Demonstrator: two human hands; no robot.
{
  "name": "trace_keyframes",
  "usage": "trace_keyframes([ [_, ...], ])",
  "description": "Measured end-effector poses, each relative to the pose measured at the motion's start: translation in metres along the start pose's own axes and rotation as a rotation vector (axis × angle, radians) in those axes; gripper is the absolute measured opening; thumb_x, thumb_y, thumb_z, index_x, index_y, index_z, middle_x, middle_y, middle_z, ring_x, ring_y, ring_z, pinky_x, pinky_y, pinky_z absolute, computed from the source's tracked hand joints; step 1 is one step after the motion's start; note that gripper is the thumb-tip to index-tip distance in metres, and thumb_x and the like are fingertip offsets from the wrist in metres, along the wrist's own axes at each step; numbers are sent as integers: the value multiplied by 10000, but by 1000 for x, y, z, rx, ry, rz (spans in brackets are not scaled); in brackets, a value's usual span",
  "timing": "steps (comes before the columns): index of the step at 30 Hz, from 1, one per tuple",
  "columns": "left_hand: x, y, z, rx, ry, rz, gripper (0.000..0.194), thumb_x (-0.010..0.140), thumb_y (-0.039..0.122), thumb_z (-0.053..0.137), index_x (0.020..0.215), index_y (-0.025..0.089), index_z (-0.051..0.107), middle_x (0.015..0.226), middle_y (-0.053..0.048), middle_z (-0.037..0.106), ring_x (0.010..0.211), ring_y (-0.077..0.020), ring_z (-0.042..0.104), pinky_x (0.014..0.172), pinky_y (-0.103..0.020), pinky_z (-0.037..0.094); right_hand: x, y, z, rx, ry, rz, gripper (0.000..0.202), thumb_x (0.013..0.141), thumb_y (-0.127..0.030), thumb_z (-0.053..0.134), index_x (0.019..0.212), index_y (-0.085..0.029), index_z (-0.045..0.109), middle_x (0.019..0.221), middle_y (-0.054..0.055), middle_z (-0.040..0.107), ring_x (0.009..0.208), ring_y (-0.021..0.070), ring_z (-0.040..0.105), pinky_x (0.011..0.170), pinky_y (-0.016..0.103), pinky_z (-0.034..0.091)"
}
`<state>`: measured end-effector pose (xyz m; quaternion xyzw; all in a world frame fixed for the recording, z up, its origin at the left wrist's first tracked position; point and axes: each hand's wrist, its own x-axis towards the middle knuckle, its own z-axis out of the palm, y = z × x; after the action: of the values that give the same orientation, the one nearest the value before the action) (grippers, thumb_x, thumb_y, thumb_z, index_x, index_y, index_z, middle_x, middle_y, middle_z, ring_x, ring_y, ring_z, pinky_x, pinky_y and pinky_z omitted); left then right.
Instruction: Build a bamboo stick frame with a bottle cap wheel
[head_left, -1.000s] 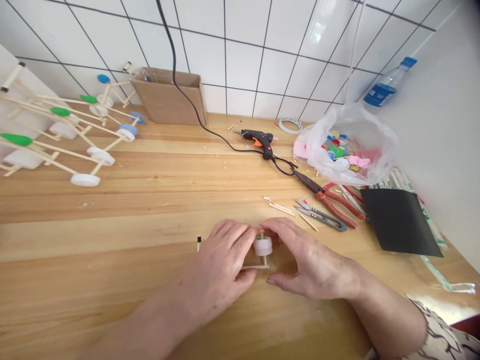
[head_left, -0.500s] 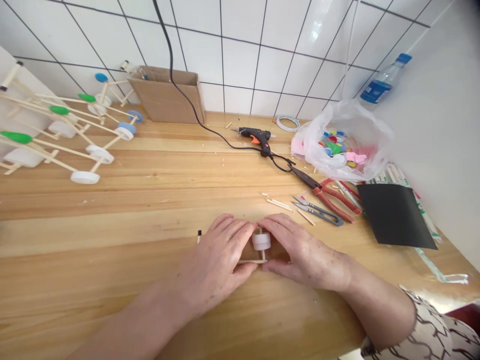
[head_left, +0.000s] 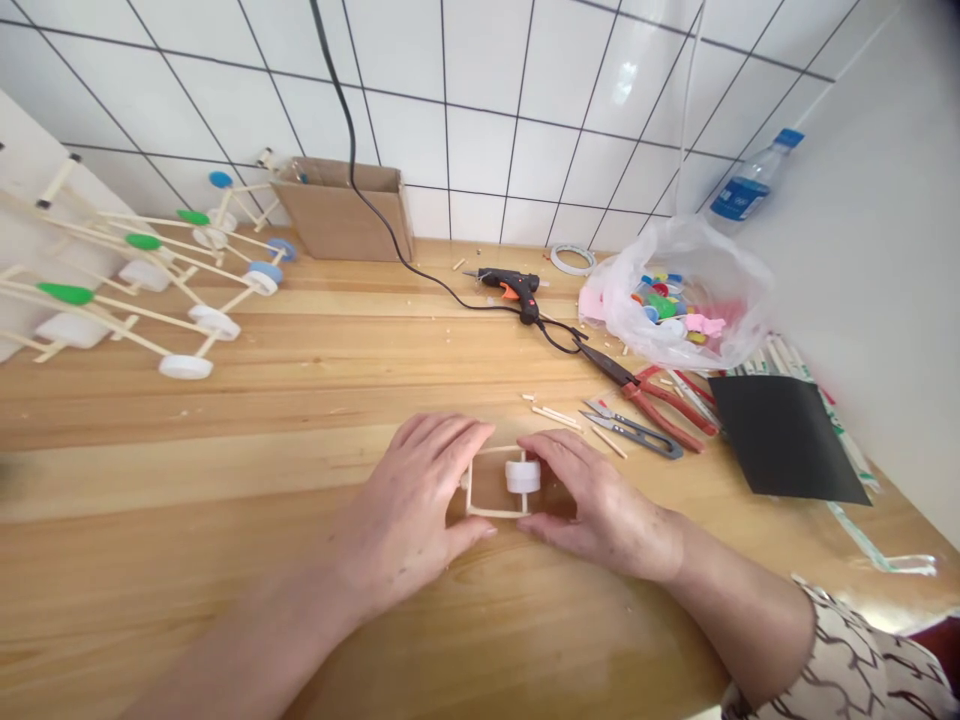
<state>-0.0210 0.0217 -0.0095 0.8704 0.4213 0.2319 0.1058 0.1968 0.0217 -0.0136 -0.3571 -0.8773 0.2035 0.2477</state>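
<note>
A small rectangular frame of thin wooden sticks (head_left: pixel 498 513) lies in front of me. White round bottle caps (head_left: pixel 523 477), stacked face to face, sit on the stick across its right end. My right hand (head_left: pixel 611 505) pinches that end, fingertips at the far corner and thumb at the near one. Around the left end curves my left hand (head_left: pixel 412 510), its thumb and fingers apart and slightly off the sticks. The frame's far left part is partly hidden by this hand.
Beyond my right hand lie thread snips (head_left: pixel 634 432), red-handled pliers (head_left: pixel 660 410), stick pieces (head_left: pixel 556 417) and a glue gun (head_left: pixel 514 287). A bag of caps (head_left: pixel 682 300) and black sheet (head_left: pixel 791 435) are at right. Stick-built models (head_left: pixel 186 367) and a cardboard box (head_left: pixel 345 215) stand at left.
My left hand has drawn back to the left and its thumb and fingers have spread, uncovering more of the stick frame. The right hand keeps its hold. The view has shifted slightly.
</note>
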Motion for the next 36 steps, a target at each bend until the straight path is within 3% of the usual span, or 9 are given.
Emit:
trace_keyframes([
  [3, 1, -1, -1, 29, 34, 30, 608, 693, 217, 703, 1238, 159, 440, 1205, -132, 581, 1155, -319, 493, 969, -524, 413, 0, 0, 3, -30, 50, -1, 531, 751, -235, 681, 1212, -147, 432, 1072, 152, 597, 992, 272, 586, 822, 433, 529],
  [7, 0, 2, -4, 17, 145, 8, 634, 735, 292, 694, 1284, 157, 407, 1285, -150, 509, 1236, -332, 422, 1028, -533, 356, 2, 0, 4, -88, 207, 66, 490, 754, -241, 667, 1185, -155, 450, 998, 131, 609, 899, 254, 603, 765, 408, 536],
  [13, -2, 11, -9, 3, 379, 2, 485, 791, 234, 655, 1225, 142, 457, 1206, -138, 507, 1143, -285, 490, 1004, -450, 407, 7, -3, 1, -93, 333, 208, 414, 749, -234, 667, 1121, -143, 508, 893, 88, 605, 760, 208, 588, 707, 351, 524],
  [18, -1, 12, -7, 1, 404, 49, 430, 794, 130, 633, 1196, 109, 480, 1130, -132, 536, 1081, -260, 517, 973, -421, 426, 6, -4, 2, -102, 345, 191, 418, 748, -248, 674, 1117, -154, 501, 911, 88, 597, 784, 209, 584, 716, 348, 518],
  [36, 0, 3, 1, 50, 403, 43, 306, 858, 84, 504, 1163, 113, 513, 1124, -130, 561, 1089, -253, 507, 965, -423, 416, 1, 0, 8, -188, 285, 101, 509, 722, -226, 695, 1166, -151, 457, 996, 134, 621, 892, 263, 605, 774, 424, 538],
])
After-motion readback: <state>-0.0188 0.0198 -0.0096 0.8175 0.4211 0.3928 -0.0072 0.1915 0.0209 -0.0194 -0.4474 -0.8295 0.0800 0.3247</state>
